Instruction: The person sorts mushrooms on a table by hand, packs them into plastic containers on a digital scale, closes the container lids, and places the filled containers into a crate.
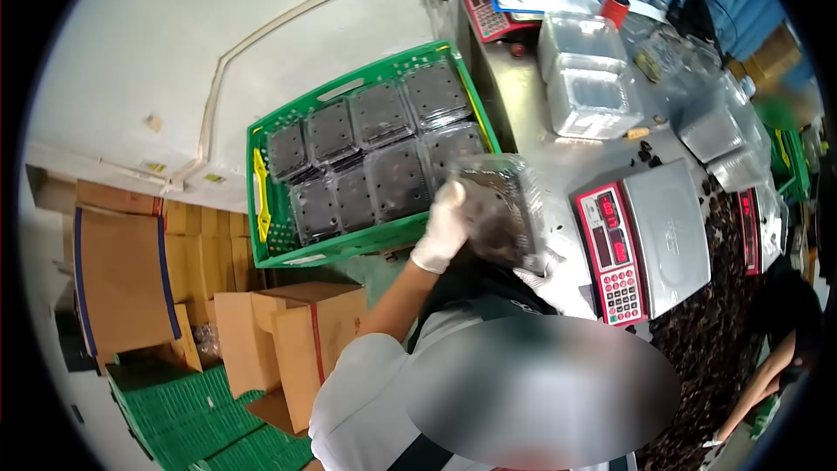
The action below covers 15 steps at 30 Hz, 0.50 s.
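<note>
A clear plastic clamshell container (501, 214) with dark brown pieces inside is held tilted between my white-gloved hands. My left hand (443, 227) grips its left side, thumb on top. At its lower right corner is my right hand (555, 283), fingers closed on the edge and partly hidden. Just beyond my left hand stands a green crate (349, 249) with several closed clamshell containers (397, 179) in rows, their lids dotted with holes. Right of the held container is a red and grey digital scale (667, 249) with lit red digits and a bare platform.
Stacked clear containers (593, 100) stand on the metal table (523, 105). Loose dark pieces (706, 331) cover its right part, near a second scale (750, 227). A co-worker's arm (763, 384) reaches in at lower right. Cardboard boxes (318, 331) and green crates (187, 410) fill the lower left.
</note>
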Tool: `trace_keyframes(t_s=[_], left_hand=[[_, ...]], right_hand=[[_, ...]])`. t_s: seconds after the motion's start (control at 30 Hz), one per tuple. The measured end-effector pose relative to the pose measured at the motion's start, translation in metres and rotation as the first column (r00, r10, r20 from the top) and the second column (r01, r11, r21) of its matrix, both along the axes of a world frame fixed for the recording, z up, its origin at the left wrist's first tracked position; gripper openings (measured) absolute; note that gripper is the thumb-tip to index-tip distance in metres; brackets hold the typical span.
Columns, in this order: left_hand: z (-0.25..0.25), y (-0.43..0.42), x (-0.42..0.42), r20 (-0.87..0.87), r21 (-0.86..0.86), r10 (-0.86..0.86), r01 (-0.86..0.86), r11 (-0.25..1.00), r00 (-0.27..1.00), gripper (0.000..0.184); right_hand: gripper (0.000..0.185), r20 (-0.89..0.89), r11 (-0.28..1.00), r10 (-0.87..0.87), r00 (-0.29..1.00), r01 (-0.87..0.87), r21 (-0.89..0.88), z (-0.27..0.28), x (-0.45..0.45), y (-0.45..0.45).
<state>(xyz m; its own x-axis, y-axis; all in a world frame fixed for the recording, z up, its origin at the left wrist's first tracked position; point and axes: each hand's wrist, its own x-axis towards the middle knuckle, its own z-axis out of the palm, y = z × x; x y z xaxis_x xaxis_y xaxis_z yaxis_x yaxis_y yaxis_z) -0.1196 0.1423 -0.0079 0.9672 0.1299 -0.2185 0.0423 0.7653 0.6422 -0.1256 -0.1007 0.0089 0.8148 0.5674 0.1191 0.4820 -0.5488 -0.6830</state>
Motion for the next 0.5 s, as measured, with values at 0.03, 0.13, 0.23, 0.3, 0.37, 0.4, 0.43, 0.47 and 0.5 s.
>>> trace_keyframes(t_s=[0.03, 0.13, 0.23, 0.3, 0.37, 0.4, 0.43, 0.47, 0.5], left_hand=[[0.015, 0.015, -0.003, -0.001, 0.149, 0.117, -0.115, 0.982, 0.993, 0.037], [0.016, 0.1, -0.013, -0.108, 0.228, 0.504, -0.471, 0.852, 0.857, 0.037], [0.013, 0.192, -0.042, 0.045, 0.344, 0.657, -0.629, 0.697, 0.752, 0.043], [0.043, 0.208, -0.051, 0.022, 0.552, 0.708, -0.599, 0.58, 0.706, 0.05], [-0.007, 0.266, -0.058, -0.1, 0.862, 0.642, -0.255, 0.437, 0.76, 0.066], [-0.034, 0.289, -0.058, -0.275, 0.959, 0.613, 0.171, 0.224, 0.741, 0.083], [-0.041, 0.273, -0.052, -0.408, 0.87, 0.626, 0.491, 0.046, 0.664, 0.091], [-0.049, 0.254, -0.043, -0.492, 0.778, 0.701, 0.621, 0.088, 0.516, 0.089], [-0.04, 0.231, -0.034, -0.546, 0.67, 0.759, 0.729, 0.141, 0.355, 0.088]], right_hand=[[0.042, -0.119, 1.0, 0.001, 0.993, 0.0, 0.003, -0.01, -0.001, 0.005], [0.036, -0.13, 0.993, -0.012, 0.991, 0.027, 0.113, -0.011, 0.002, 0.009], [0.035, -0.193, 0.996, -0.077, 0.978, 0.082, 0.021, -0.008, 0.001, -0.001], [0.034, -0.171, 0.993, -0.094, 0.981, 0.106, 0.059, -0.017, -0.002, -0.012], [0.031, -0.227, 0.992, -0.123, 0.966, 0.128, 0.01, -0.017, -0.004, -0.021], [0.03, -0.269, 0.991, -0.135, 0.954, 0.135, -0.018, -0.015, -0.006, -0.024], [0.028, -0.309, 0.989, -0.15, 0.939, 0.144, -0.043, -0.012, -0.007, -0.027], [0.025, -0.282, 0.986, -0.156, 0.947, 0.167, 0.015, -0.01, -0.01, -0.029], [0.025, -0.292, 0.984, -0.167, 0.942, 0.177, 0.007, -0.004, -0.011, -0.03]])
